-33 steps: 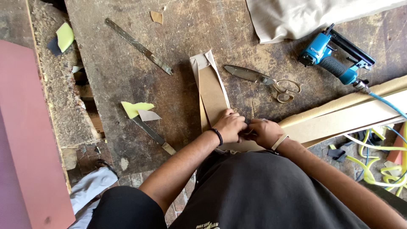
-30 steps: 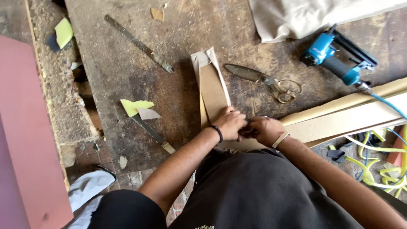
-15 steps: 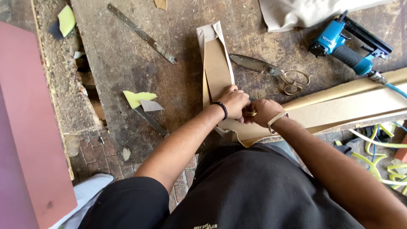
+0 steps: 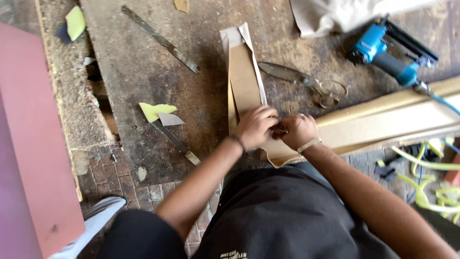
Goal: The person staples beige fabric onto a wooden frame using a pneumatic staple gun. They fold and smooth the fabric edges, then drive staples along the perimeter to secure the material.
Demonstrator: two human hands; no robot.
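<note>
While both hands met at the workbench (image 4: 143,81) edge, they pinched one brown leatherette strip (image 4: 243,79).
Left hand (image 4: 256,127) and right hand (image 4: 298,130) touched, fingers closed on the strip; scissors (image 4: 306,82) lay near.

Workbench (image 4: 143,76): rough, stained, matt wood, dusty. Tan strip (image 4: 244,76) under both hands: matt, leather-like or card, smooth face, paler edges. Scissors (image 4: 306,81): dull dark metal. Long file (image 4: 160,38): dull metal, rough. Nail gun (image 4: 383,52): glossy blue plastic, black matt grip. Long batten (image 4: 393,120): pale, smooth wood. Cloth (image 4: 330,14): off-white, creased. Floor (image 4: 110,177): rough brick. Pink panel (image 4: 33,144): matt, smooth.
</note>
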